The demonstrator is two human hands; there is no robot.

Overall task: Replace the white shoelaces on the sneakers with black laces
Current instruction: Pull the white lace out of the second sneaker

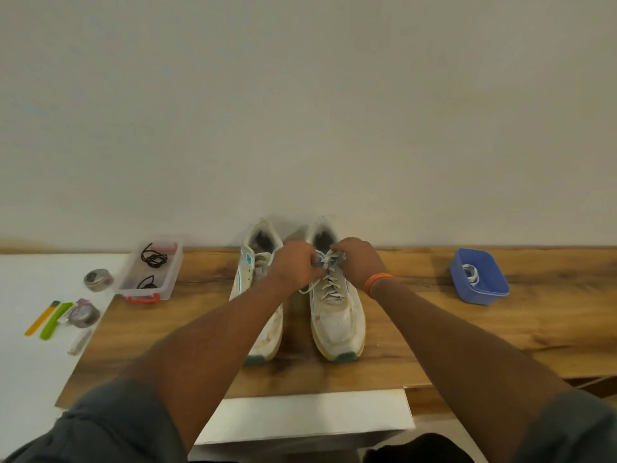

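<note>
Two white sneakers stand side by side on the wooden table [434, 329], toes toward me. The right sneaker [337, 322] carries a white lace [329, 285] through its eyelets. My left hand [295, 265] and my right hand [357, 259] both pinch that lace at the top of the tongue. The left sneaker [257, 282] is partly hidden behind my left forearm; no lace shows on it. Black laces [153, 259] lie coiled in a clear plastic box [132, 289] at the left. A white lace [470, 274] lies in a blue tub [484, 292] at the right.
On a white surface at the left lie two tape rolls [98, 279] [83, 313], a yellow strip [41, 318], a green strip [55, 320] and a small metal tool [80, 342]. A wall rises right behind the sneakers. A white board [300, 416] lies at the table's near edge.
</note>
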